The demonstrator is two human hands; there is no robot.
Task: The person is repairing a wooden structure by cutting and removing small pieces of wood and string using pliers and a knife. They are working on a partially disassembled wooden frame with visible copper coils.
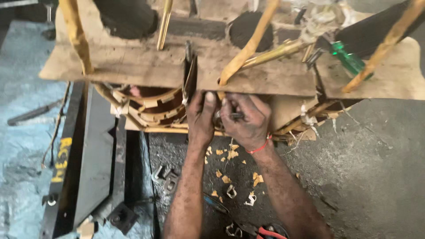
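Both my hands work at the lower edge of a large winding assembly capped by a worn brown board (133, 62). My left hand (200, 117) presses its fingers against the edge of the board, thumb up. My right hand (248, 119), with a red thread on the wrist, is closed on a small dark metal piece (237, 116) beside the left hand. Tan insulating strips (152, 104) curve under the board to the left. What the fingers pinch underneath is hidden.
Wooden wedges (248, 46) and yellow sticks poke up through the board. A green-handled screwdriver (347, 57) lies at the upper right. Paper scraps (226, 179) and small metal clips (231, 191) litter the dark floor. A black metal frame (88, 159) stands at the left; red-handled pliers (270, 232) lie at the bottom.
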